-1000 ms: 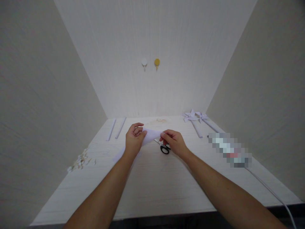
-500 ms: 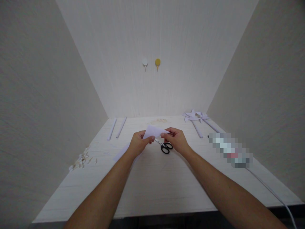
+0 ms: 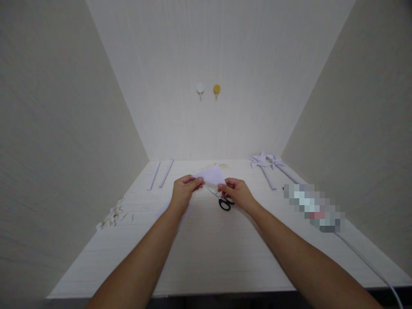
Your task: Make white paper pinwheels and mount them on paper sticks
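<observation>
Both of my hands hold one folded white paper (image 3: 212, 175) just above the pale wooden table (image 3: 209, 249). My left hand (image 3: 184, 194) pinches its left corner and my right hand (image 3: 237, 194) pinches its lower right edge. The paper stands up as a rough triangle between them. Black-handled scissors (image 3: 222, 201) lie on the table right under my right hand's fingers. Another white sheet (image 3: 162, 211) lies flat under my left wrist.
Two rolled paper sticks (image 3: 160, 174) lie at the back left. Two paper pinwheels (image 3: 266, 161) on sticks rest at the back right. Small scraps (image 3: 112, 215) litter the left edge. A blurred device (image 3: 313, 208) with a white cable (image 3: 370, 266) sits at the right. Two wall hooks (image 3: 208, 89) hang behind.
My hands turned the paper from lying low and flat between them to standing up as a triangle. My left hand shifted right and opened its grip to a pinch.
</observation>
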Demonstrator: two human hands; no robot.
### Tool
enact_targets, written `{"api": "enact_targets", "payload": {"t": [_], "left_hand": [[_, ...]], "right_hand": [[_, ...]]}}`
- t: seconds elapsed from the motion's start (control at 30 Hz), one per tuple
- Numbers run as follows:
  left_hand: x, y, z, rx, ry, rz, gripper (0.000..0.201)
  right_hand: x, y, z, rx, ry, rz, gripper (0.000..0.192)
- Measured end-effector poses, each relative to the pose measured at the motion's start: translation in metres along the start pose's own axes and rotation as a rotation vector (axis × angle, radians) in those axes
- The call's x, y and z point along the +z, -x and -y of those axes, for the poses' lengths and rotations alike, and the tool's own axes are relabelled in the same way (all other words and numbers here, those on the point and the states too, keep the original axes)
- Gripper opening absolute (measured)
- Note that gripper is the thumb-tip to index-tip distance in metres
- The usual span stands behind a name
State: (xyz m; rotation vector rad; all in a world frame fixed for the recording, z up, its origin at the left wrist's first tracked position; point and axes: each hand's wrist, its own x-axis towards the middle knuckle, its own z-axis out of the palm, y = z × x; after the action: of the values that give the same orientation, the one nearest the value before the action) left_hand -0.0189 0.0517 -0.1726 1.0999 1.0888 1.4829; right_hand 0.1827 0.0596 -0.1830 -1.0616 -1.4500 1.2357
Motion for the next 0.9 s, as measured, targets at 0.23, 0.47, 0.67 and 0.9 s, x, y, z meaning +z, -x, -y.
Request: {"api": "enact_targets", "payload": {"t": [0.23, 0.47, 0.67, 0.9], "left_hand": [[-0.003, -0.001, 0.001, 0.06, -0.005, -0.036, 0.033], [0.001, 0.001, 0.003, 0.129, -0.054, 0.015, 0.034], [0.008, 0.008, 0.003, 0.124, -0.174, 0.149, 0.026], [0.005, 0.006, 0.003, 0.149, -0.249, 0.131, 0.025]], "right_hand": [[0.003, 0.0, -0.004, 0.011, 0.005, 0.05, 0.037], [0.006, 0.004, -0.001, 0.021, -0.022, 0.111, 0.039], [0.009, 0.004, 0.003, 0.011, -0.06, 0.101, 0.041], [0.008, 0.005, 0.002, 0.028, -0.062, 0.095, 0.036]]}}
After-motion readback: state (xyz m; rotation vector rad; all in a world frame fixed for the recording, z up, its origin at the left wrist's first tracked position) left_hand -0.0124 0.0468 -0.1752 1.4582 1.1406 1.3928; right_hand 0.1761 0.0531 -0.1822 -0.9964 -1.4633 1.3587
